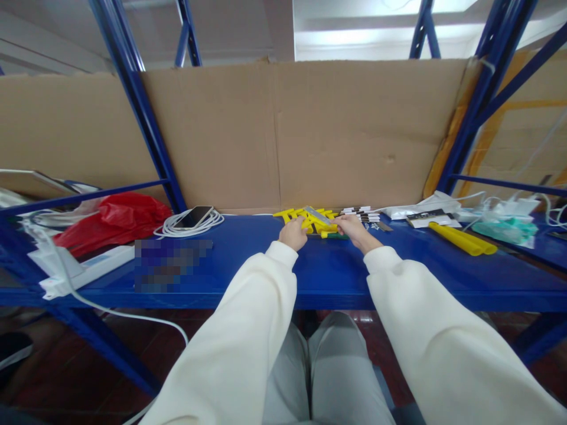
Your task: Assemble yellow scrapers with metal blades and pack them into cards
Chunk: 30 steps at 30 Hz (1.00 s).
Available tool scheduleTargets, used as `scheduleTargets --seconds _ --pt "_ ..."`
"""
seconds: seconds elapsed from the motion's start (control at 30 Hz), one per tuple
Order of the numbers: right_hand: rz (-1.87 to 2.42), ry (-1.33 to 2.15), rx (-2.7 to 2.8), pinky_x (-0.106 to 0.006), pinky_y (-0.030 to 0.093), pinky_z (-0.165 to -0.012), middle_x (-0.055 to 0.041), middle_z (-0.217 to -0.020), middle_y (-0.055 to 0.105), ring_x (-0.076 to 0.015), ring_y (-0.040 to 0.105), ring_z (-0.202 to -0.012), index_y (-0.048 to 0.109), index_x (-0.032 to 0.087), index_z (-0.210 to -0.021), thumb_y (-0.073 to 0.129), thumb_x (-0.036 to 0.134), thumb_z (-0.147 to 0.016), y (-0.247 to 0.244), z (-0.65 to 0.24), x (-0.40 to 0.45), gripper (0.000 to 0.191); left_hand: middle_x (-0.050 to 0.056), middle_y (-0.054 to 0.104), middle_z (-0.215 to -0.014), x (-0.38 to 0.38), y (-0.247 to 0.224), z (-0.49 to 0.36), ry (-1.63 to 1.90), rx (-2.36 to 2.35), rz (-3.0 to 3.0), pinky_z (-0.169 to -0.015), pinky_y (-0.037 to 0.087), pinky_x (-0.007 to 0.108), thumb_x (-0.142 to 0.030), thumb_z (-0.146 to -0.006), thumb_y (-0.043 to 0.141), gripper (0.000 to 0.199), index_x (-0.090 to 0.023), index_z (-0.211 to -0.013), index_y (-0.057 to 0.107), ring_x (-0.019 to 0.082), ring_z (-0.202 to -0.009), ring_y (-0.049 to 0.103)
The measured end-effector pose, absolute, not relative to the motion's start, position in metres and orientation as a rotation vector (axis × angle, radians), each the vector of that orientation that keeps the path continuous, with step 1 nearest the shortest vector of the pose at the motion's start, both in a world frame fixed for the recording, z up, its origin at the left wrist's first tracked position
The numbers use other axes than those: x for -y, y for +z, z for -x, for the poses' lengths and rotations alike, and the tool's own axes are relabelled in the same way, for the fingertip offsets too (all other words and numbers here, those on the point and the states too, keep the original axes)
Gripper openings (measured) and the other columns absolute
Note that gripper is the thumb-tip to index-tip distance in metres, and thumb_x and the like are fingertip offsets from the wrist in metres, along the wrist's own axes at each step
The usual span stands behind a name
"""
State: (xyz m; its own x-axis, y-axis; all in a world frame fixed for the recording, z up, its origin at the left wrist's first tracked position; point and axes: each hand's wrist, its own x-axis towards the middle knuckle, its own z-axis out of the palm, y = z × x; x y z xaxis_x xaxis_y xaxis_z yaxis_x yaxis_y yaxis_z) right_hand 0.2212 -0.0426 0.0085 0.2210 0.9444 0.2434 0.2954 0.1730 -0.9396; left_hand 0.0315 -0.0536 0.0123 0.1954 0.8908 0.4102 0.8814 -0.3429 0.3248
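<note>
A yellow plastic tool with a flat grey strip [319, 216] is held low over the blue shelf, between my two hands. My left hand [293, 234] is closed, its fingertips pinching the tool's left side. At the right end, the fingers of my right hand [353, 230] are closed on it too; the exact grip is too small to make out. Several similar yellow plastic pieces [287, 213] lie in a pile just behind and under it. Beyond my right hand sit several small white pieces with black ends [361, 211]. A small green bit [325, 234] shows below the tool.
On the left of the blue shelf [248, 260] lie a phone [194, 216] on a coiled white cable [208, 224], a red plastic bag [119, 221] and a white power strip [101, 265]. Yellow tubes [463, 239] lie at right. Cardboard [283, 136] walls the back.
</note>
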Motion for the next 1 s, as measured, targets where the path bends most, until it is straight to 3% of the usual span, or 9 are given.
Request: scheduleTargets --seconds 0.7,1.0 --pt "1.319 0.842 1.145 -0.02 0.028 -0.037 0.0054 -0.037 0.044 -0.0069 0.038 -0.036 0.052 0.02 -0.055 0.086 0.026 -0.071 0.01 -0.207 0.051 0.038 0.011 0.069 -0.136 0.057 0.014 -0.032 0.844 -1.794 -2.43 -0.109 0.049 0.033 -0.017 -0.097 0.054 0.041 -0.02 -0.137 0.063 0.023 -0.124 0.065" --pt "1.281 0.918 1.065 -0.018 0.036 -0.037 0.0032 -0.043 0.053 -0.0074 0.044 -0.037 0.055 0.018 -0.06 0.074 0.009 -0.077 0.012 -0.205 0.054 0.027 0.012 0.068 -0.135 0.055 0.013 -0.032 0.841 -1.792 -2.431 -0.109 0.049 0.034 -0.018 -0.097 0.055 0.041 -0.021 -0.138 0.062 0.023 -0.125 0.065"
